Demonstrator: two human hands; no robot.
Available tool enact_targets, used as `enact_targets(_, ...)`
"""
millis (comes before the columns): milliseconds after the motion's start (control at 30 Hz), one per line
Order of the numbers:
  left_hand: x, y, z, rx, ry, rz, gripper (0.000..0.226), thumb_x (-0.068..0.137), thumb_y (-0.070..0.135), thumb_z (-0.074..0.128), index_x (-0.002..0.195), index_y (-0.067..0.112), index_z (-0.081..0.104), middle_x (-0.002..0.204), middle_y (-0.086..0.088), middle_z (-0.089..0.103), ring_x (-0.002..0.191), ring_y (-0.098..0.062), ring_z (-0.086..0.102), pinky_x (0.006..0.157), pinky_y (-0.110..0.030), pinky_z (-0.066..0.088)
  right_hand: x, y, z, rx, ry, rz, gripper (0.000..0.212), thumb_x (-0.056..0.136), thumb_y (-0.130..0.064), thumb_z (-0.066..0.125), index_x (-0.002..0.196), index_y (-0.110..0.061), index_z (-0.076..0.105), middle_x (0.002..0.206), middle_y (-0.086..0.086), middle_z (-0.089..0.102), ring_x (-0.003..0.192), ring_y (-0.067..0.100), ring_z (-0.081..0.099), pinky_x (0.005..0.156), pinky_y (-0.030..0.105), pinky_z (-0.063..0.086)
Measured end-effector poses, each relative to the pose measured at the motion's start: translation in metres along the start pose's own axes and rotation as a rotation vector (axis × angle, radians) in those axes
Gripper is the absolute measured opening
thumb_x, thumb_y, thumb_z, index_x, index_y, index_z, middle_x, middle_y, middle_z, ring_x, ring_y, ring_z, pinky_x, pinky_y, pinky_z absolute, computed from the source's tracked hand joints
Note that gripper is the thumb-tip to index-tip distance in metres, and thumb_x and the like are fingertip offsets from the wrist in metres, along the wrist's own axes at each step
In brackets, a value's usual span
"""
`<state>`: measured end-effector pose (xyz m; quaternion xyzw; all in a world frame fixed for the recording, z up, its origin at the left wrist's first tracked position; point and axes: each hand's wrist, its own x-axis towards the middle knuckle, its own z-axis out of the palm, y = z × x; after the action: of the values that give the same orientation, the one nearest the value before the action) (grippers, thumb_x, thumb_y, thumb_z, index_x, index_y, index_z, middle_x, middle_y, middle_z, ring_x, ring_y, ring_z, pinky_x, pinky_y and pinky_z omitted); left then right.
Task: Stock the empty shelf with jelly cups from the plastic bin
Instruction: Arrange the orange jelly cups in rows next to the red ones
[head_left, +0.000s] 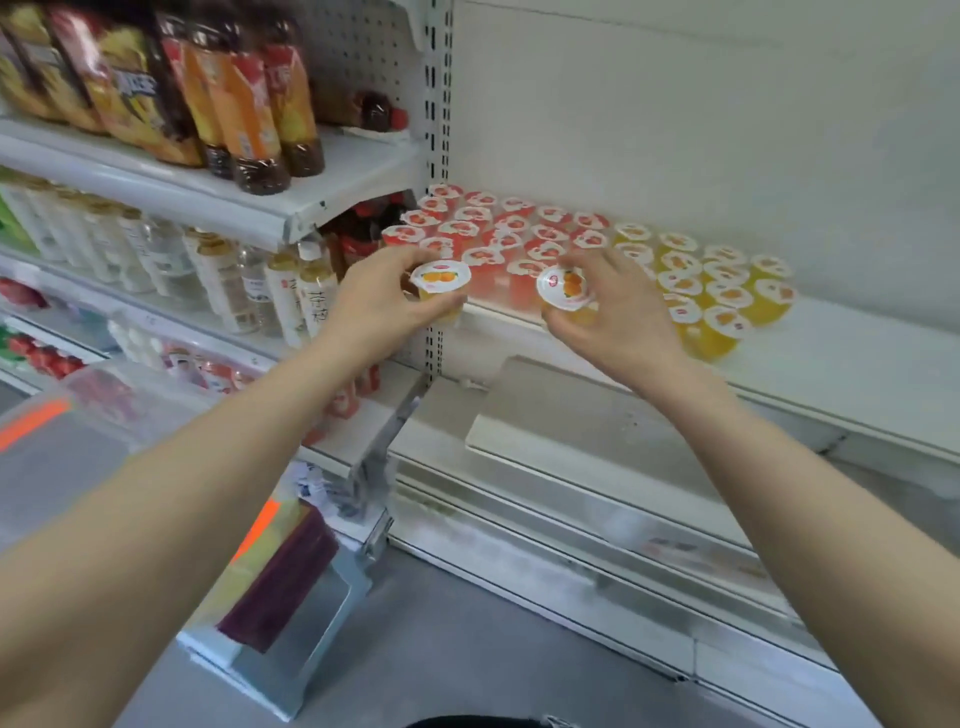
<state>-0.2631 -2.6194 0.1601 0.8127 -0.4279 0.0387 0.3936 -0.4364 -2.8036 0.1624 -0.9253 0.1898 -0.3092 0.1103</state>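
Note:
My left hand (387, 301) grips a yellow jelly cup (440, 283) with a white lid, held just in front of the white shelf (841, 358). My right hand (618, 306) pinches a second yellow jelly cup (566, 291), tilted so its lid faces me. On the shelf stand several red jelly cups (498, 234) in rows at the left and several yellow jelly cups (717, 286) to their right. A clear plastic bin (67, 452) sits at the lower left, blurred.
Bottled drinks (244, 104) fill the upper left shelf, and pale bottles (218, 275) line the one below. A slotted upright post (435, 156) divides the two bays. The right part of the white shelf is bare. A lower shelf edge (571, 519) juts out beneath.

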Motion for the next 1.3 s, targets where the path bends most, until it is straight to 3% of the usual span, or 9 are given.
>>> enact_targets(167,0.025,0.069,0.047,-0.046,-0.003,0.067,0.051,0.078,0.05,0.073,0.119,0.02,0.065,0.111,0.009,0.066,0.104,-0.01,0.059,0.091,-0.032,0.048,-0.009,0.072,-0.068,-0.061,0.032,0.101,0.053,0.077,-0.043,0.067,0.125,-0.022,0.058,0.117,0.002,0.059,0.111,0.022,0.055,0.092,0.029,0.039)
enact_targets(367,0.041,0.126,0.1,-0.024,-0.014,0.123,0.061,0.073,0.06,0.073,0.116,0.018,0.066,0.11,0.005,0.067,0.102,-0.013,0.059,0.085,-0.026,0.045,-0.021,0.153,-0.135,-0.079,0.045,0.252,0.046,0.078,-0.033,0.07,0.118,-0.023,0.051,0.112,0.002,0.06,0.102,0.024,0.058,0.085,0.033,0.04)
enact_targets(500,0.044,0.151,0.124,0.006,-0.024,0.122,0.066,0.069,0.067,0.071,0.115,0.02,0.066,0.106,0.005,0.067,0.1,-0.015,0.058,0.087,-0.036,0.049,-0.032,0.201,-0.144,-0.062,-0.045,0.396,0.045,0.075,-0.028,0.071,0.115,-0.02,0.05,0.111,0.006,0.063,0.101,0.029,0.058,0.08,0.033,0.04)
enact_targets(667,0.043,0.172,0.148,0.011,-0.039,0.099,0.06,0.069,0.062,0.075,0.111,0.02,0.067,0.1,0.008,0.067,0.09,-0.011,0.058,0.078,-0.03,0.048,-0.048,0.241,-0.124,-0.05,-0.174,0.448,0.037,0.075,-0.031,0.072,0.105,-0.022,0.052,0.105,0.003,0.062,0.095,0.027,0.057,0.074,0.031,0.036)
enact_targets(933,0.044,0.178,0.168,0.038,-0.02,0.075,0.065,0.062,0.072,0.063,0.108,0.025,0.066,0.1,0.011,0.066,0.093,-0.012,0.059,0.08,-0.039,0.052,-0.036,0.266,-0.099,0.035,-0.187,0.388,0.031,0.078,-0.035,0.071,0.102,-0.021,0.057,0.103,0.0,0.061,0.094,0.023,0.056,0.075,0.031,0.036)
enact_targets(1033,0.045,0.179,0.172,0.044,-0.018,0.071,0.059,0.067,0.064,0.07,0.111,0.024,0.066,0.103,0.01,0.066,0.094,-0.011,0.06,0.079,-0.033,0.05,-0.033,0.27,-0.093,0.042,-0.172,0.329,0.03,0.079,-0.038,0.071,0.1,-0.023,0.056,0.099,0.001,0.062,0.089,0.023,0.057,0.073,0.032,0.038)
enact_targets(1167,0.046,0.188,0.179,0.052,-0.016,0.092,0.06,0.066,0.065,0.066,0.111,0.026,0.067,0.104,0.011,0.067,0.098,-0.013,0.059,0.082,-0.04,0.052,-0.03,0.273,-0.09,0.021,-0.176,0.288,0.03,0.08,-0.041,0.07,0.099,-0.025,0.055,0.097,0.003,0.06,0.087,0.023,0.057,0.072,0.032,0.038)
enact_targets(1300,0.047,0.204,0.188,0.054,-0.045,0.156,0.052,0.069,0.057,0.068,0.109,0.025,0.067,0.104,0.009,0.067,0.098,-0.014,0.058,0.083,-0.036,0.049,-0.033,0.278,-0.098,-0.069,-0.235,0.21,0.033,0.081,-0.041,0.07,0.107,-0.027,0.057,0.109,0.001,0.053,0.097,0.023,0.057,0.078,0.033,0.044)
